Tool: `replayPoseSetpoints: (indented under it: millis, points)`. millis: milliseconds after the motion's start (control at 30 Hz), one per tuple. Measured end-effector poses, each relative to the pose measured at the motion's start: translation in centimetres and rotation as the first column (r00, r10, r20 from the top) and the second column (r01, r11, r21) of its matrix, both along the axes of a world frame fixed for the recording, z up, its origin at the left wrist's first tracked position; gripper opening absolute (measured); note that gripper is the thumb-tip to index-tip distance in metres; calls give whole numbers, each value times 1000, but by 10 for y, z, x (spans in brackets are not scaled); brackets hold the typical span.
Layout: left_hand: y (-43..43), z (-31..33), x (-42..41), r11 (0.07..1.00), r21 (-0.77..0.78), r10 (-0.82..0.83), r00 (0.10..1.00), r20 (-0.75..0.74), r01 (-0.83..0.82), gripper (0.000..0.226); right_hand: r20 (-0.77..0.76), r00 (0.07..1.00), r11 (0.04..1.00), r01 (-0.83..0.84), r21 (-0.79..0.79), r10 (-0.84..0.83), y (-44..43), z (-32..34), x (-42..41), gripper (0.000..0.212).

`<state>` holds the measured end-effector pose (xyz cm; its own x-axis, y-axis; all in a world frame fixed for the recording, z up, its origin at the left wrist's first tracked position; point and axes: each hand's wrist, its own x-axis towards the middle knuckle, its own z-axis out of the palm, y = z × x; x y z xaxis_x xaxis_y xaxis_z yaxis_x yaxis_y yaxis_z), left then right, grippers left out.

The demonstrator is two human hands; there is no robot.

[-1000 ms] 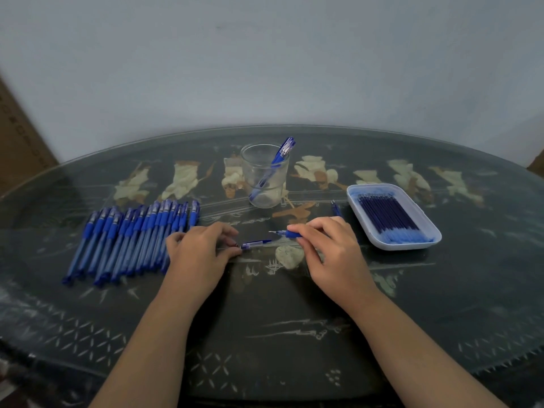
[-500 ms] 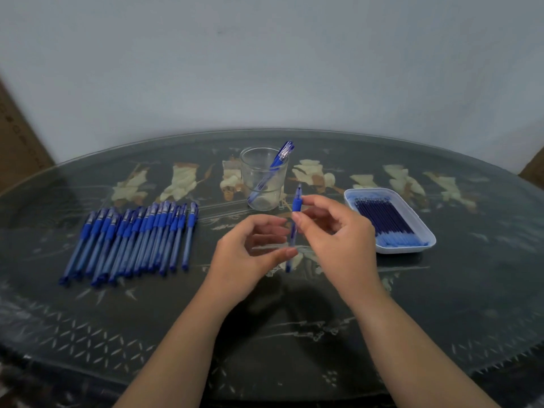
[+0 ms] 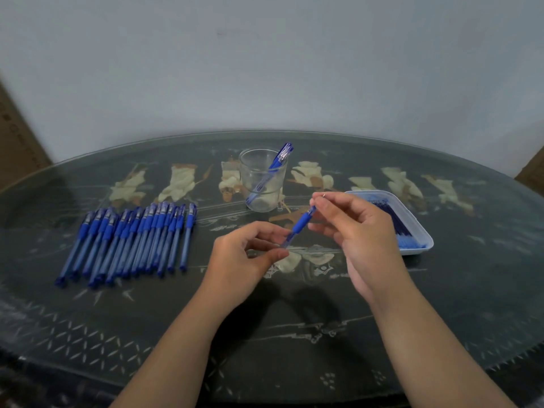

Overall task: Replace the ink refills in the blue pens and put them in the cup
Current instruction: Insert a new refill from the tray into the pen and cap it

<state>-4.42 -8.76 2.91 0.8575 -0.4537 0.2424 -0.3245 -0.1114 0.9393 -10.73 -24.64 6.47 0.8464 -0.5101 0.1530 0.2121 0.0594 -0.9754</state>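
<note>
I hold one blue pen (image 3: 299,226) tilted above the table's middle. My left hand (image 3: 247,254) pinches its clear lower barrel. My right hand (image 3: 356,228) pinches the pen's upper tip end between thumb and forefinger. Behind them stands a clear glass cup (image 3: 263,180) with one or two blue pens (image 3: 272,169) leaning inside. A row of several blue pens (image 3: 129,240) lies on the table to the left. A white tray (image 3: 419,229) of blue refills (image 3: 396,222) sits to the right, partly hidden by my right hand.
The dark oval glass-topped table (image 3: 294,325) has pale inlaid figures. A plain wall rises behind it. Brown cardboard (image 3: 17,136) stands at the far left edge.
The pen was picked up from the table and raised. It has since tilted from near upright to a slant, my left hand pinching its lower end and my right at its tip.
</note>
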Motion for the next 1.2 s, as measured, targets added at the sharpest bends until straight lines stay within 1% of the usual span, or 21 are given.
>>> replayPoseSetpoints:
  millis: [67,100,167,200,267,333,400,467,533,600,667,700,767,900,967,1200]
  points:
    - [1,1,0,1000,12,4,1000,13,-4,32,14,999,999,-32,4,32,-6,5,-1,17]
    - [1,1,0,1000,12,7,1000,18,-7,32,11,999,999,-42,-34,42,-8,7,-2,14]
    - [1,1,0,1000,16,18,999,43,-18,32,9,999,993,-33,-114,34,-10,11,0,17]
    - [2,1,0,999,28,23,998,63,-25,33,22,1000,992,-14,-127,17,-11,15,1,19]
    - [4,1,1,997,59,36,994,104,-42,34,67,998,996,26,-91,-20,-14,27,3,19]
    - [6,2,2,995,70,58,990,129,-68,37,131,989,998,69,-4,-68,-24,47,5,19]
    - [8,2,4,993,64,89,989,122,-97,39,184,975,992,112,65,-123,-41,68,9,17]
    - [11,0,7,989,29,140,986,88,-143,38,188,966,983,161,87,-175,-58,84,16,15]
    - [13,-3,10,978,-46,205,978,43,-203,34,108,977,983,182,28,-184,-72,88,26,13]
    - [14,-5,12,960,-114,258,966,-2,-256,32,-82,986,987,138,-77,-144,-77,80,38,15]
    - [15,-9,14,939,-174,295,955,-38,-297,32,-293,951,989,60,-136,-98,-76,62,50,22]
    - [15,-10,14,928,-197,312,949,-47,-315,31,-366,927,990,25,-139,-74,-74,52,55,24]
    - [16,-14,15,914,-213,341,939,-54,-344,30,-459,887,989,-11,-146,-58,-73,31,67,26]
    - [15,-23,20,914,-201,351,935,-47,-353,30,-575,816,984,-43,-173,-65,-79,-3,90,27]
    - [14,-25,22,915,-200,352,935,-34,-352,30,-606,792,977,-63,-205,-76,-83,-13,97,29]
    - [12,-26,22,925,-202,325,946,-17,-322,30,-596,781,927,-61,-369,-185,-85,-29,104,27]
